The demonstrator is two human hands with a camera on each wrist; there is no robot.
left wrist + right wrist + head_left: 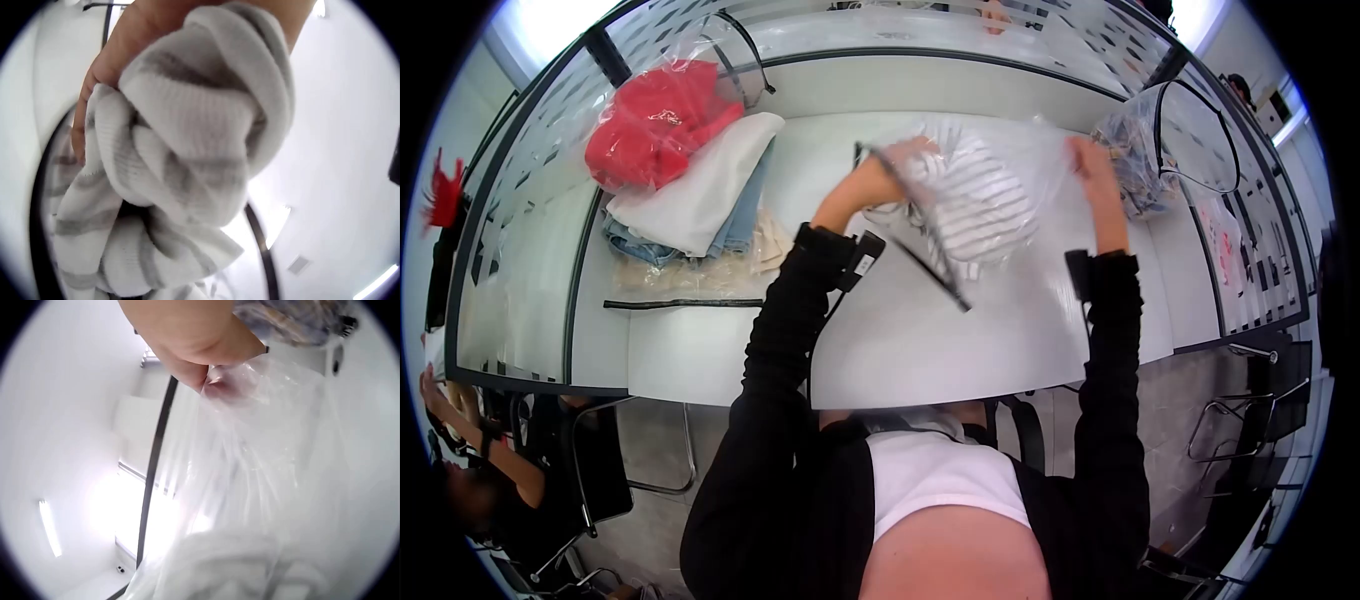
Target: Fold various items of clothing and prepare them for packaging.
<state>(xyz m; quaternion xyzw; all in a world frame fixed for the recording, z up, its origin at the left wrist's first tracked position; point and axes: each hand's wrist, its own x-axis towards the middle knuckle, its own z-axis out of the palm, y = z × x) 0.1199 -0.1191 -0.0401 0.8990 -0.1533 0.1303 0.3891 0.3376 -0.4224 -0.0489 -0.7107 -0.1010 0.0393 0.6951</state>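
A white knit garment with grey stripes [988, 205] lies bunched in a clear plastic bag [1052, 155] over the white table. The bag's black edge strip [945, 275] is blurred and slants past my left hand [878, 182]. That hand grips the garment near the bag's mouth. In the left wrist view, thick folds of the striped knit [187, 137] cover most of the palm and fingers. My right hand [1098, 178] pinches the far right part of the bag. Its thumb and fingers [194, 369] draw the film up into creases, with the garment below.
At the left lie a red garment in a clear bag [662, 125], a white folded cloth [700, 195] and blue denim [745, 205]. Another black-edged bag [1135, 150] with bluish cloth stands at the right. Low walls [960, 90] border the table [960, 350]. Another person sits lower left.
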